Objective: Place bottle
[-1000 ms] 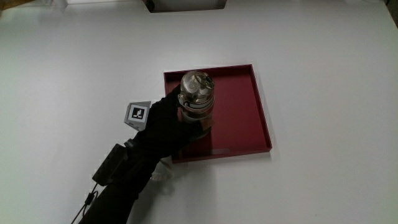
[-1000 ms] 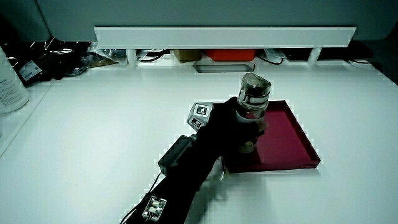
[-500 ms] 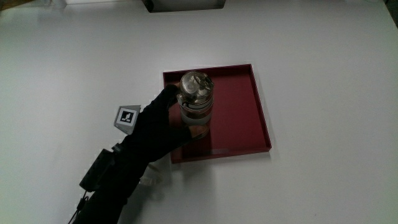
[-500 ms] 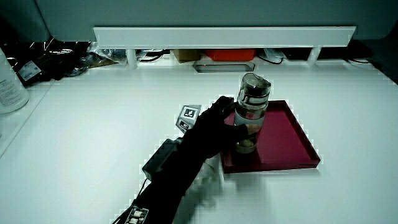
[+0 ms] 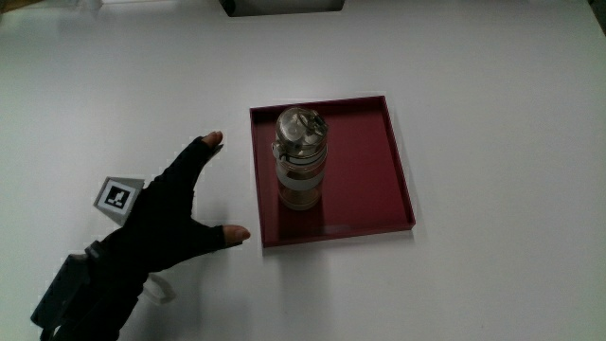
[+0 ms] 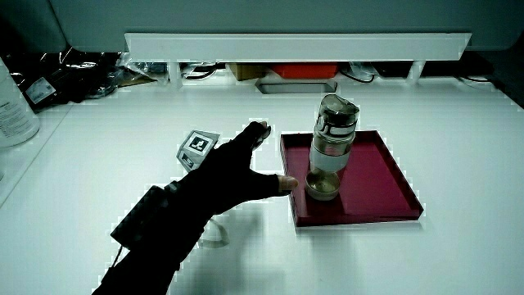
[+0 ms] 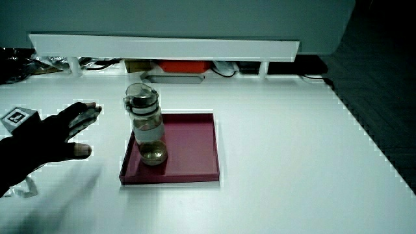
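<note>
I count one bottle (image 5: 301,161), one dark red tray (image 5: 365,161), one gloved hand (image 5: 166,223) and one patterned cube (image 5: 118,194) on the back of that hand.

Taking twelve o'clock as pointing away from me, the bottle stands inside the tray, at about eight o'clock from the tray's centre and close to its nine-o'clock rim. It is upright, with its long axis vertical, its cap up and its base flat on the tray floor. Both side views confirm this (image 6: 332,147) (image 7: 146,127).

The hand is on the white table (image 5: 492,123) beside the tray, at about eight o'clock from it. Its fingers (image 5: 204,147) are spread wide and it grips nothing. It is apart from the bottle, and the thumb tip lies just beside the tray's nine-o'clock rim, near the corner closest to me.

The forearm runs out of the main view, so I see only part of it. In a side view the cube (image 7: 16,117) is cut off at the edge. The bottle's body is clear with a pale band around it, but I cannot make out what is in it. The clutter under the low partition (image 6: 295,45) is too dim for me to identify.
</note>
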{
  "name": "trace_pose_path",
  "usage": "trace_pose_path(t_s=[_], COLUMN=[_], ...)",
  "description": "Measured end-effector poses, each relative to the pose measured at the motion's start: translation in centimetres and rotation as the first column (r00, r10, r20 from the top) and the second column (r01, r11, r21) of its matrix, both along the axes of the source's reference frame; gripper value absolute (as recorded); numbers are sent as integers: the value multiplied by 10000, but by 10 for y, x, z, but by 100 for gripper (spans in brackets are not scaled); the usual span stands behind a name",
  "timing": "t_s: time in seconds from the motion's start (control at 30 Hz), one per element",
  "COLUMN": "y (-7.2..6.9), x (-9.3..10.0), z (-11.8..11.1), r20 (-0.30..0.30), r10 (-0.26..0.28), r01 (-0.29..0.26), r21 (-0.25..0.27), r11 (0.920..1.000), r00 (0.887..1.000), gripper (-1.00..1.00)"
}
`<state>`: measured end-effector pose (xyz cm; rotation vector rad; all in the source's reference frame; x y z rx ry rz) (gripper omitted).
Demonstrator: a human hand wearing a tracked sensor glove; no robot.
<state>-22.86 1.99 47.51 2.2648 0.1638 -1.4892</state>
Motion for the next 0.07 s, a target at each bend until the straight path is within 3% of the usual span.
trace_pose_path(t_s=[0.07], y=[2], x=[-8], z=[-2], r20=[121], r10=[213], r01=[-214], r21=[145], r11=[9997], r00=[9997], gripper=[-100])
